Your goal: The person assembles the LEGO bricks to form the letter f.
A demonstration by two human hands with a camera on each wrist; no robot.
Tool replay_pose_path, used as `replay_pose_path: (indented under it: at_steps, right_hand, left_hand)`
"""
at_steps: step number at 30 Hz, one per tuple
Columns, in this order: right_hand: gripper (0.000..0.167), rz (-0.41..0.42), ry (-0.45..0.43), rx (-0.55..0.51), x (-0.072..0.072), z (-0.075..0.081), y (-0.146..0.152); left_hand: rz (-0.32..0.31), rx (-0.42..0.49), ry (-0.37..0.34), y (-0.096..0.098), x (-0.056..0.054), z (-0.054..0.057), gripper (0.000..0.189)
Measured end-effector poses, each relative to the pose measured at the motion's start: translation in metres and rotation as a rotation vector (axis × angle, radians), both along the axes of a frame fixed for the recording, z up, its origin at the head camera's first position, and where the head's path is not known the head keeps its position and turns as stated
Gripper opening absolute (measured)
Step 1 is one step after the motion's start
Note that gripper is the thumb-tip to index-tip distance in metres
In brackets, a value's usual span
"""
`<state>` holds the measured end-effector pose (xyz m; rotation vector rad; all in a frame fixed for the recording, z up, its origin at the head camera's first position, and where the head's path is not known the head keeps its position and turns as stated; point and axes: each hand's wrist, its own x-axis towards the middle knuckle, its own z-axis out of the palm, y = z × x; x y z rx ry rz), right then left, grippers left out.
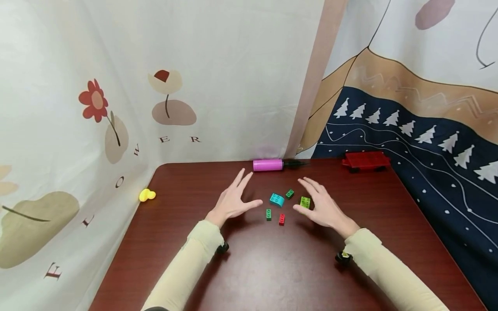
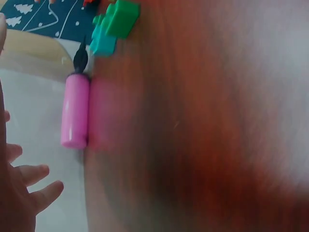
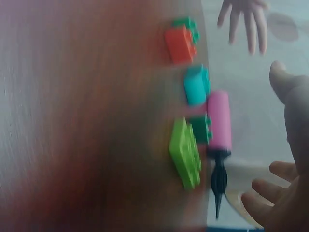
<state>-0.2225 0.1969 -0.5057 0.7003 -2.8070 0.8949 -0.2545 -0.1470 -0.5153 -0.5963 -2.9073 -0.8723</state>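
Both hands hover over the table on either side of a small group of building blocks and hold nothing. My left hand has its fingers spread, left of the teal block and the nearer green block. My right hand, fingers extended, is beside the lime green block and partly overlaps it in the head view. Between the hands also lie a second green block and a red block. In the right wrist view the lime green block stands apart from the right hand.
A pink pump with a black nozzle lies at the table's back edge. At the back right stands a red toy cart. A yellow object sits at the left edge. Printed curtains border the dark wooden table.
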Motion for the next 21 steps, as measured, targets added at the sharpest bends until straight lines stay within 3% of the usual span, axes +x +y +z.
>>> replay_pose_path:
  at_steps: [6,14,21]
  right_hand:
    - [0.076,0.076,0.005,-0.079,0.012,-0.012,-0.025]
    - [0.057,0.103,-0.058,-0.077,0.02,-0.027,-0.041]
    - [0.055,0.101,-0.114,-0.078,0.02,-0.037,-0.044]
  left_hand:
    - [-0.023,0.044,-0.063,0.013,0.011,-0.01,0.105]
    - [-0.159,0.126,-0.18,0.026,0.017,-0.024,0.09]
    - [-0.215,0.169,-0.132,0.031,0.016,-0.035,0.066]
